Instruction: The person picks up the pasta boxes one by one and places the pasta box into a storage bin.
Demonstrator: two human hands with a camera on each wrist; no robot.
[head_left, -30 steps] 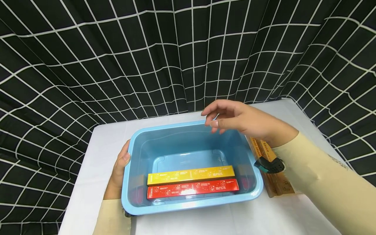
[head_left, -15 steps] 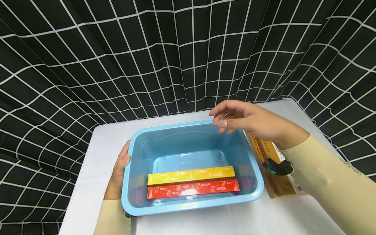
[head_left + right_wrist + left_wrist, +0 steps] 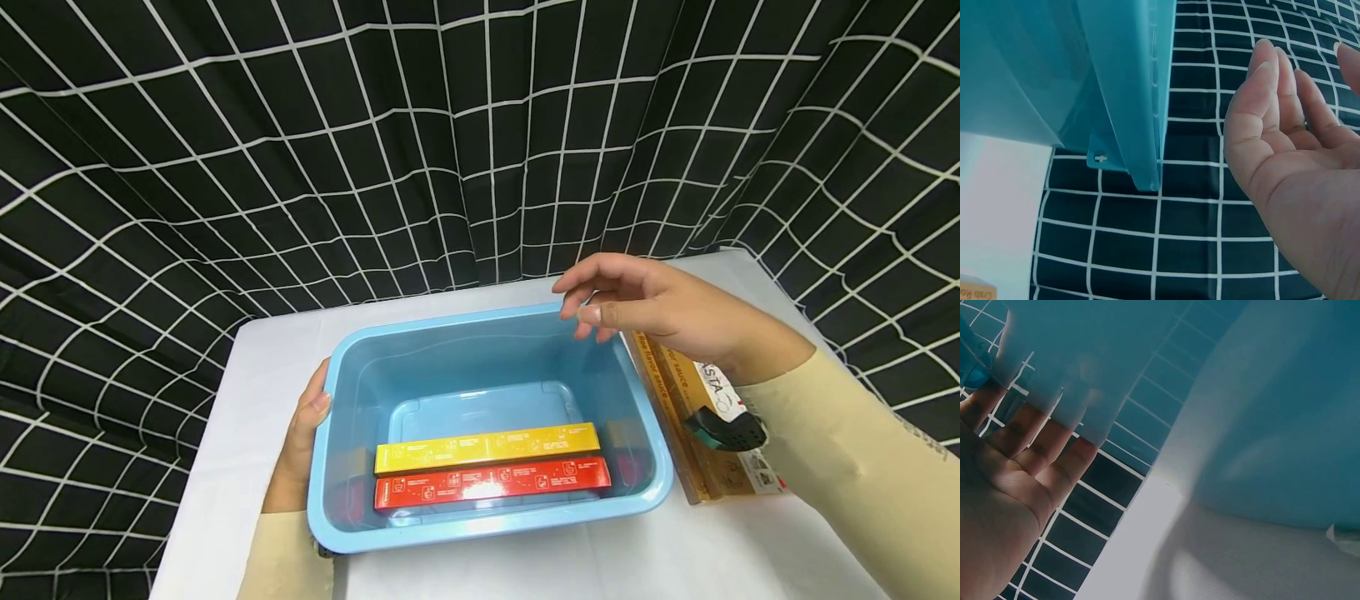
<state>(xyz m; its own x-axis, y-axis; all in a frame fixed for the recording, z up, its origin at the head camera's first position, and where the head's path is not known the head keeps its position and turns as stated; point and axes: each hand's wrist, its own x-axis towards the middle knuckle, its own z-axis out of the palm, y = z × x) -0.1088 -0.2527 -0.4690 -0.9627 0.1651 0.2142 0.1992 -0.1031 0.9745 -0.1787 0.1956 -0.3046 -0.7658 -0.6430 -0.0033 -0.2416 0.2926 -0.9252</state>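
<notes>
A light blue plastic bin [image 3: 487, 527] stands on the white table in the head view. Inside, along its near wall, a long yellow box [image 3: 487, 450] lies beside a long red box [image 3: 491, 483]. My left hand [image 3: 300, 433] holds the bin's left rim, thumb tip at the edge; in the left wrist view its fingers [image 3: 1054, 440] reach up behind the bluish lip. Above the far right corner hovers my right hand [image 3: 637, 300], fingers loosely bent and holding nothing. The right wrist view shows that hand's palm [image 3: 1310, 175] apart from the bin.
Brown-orange boxes printed with "flavor sauce" [image 3: 678, 400] lie right of the bin, partly under my right forearm. White cloth covers the table [image 3: 247, 400]. A black curtain with white grid lines [image 3: 465, 167] surrounds the back and sides.
My right hand has drifted to the right, from over the bin's far rim toward its far right corner, uncovering more of the brown-orange boxes. The left hand keeps its hold on the rim.
</notes>
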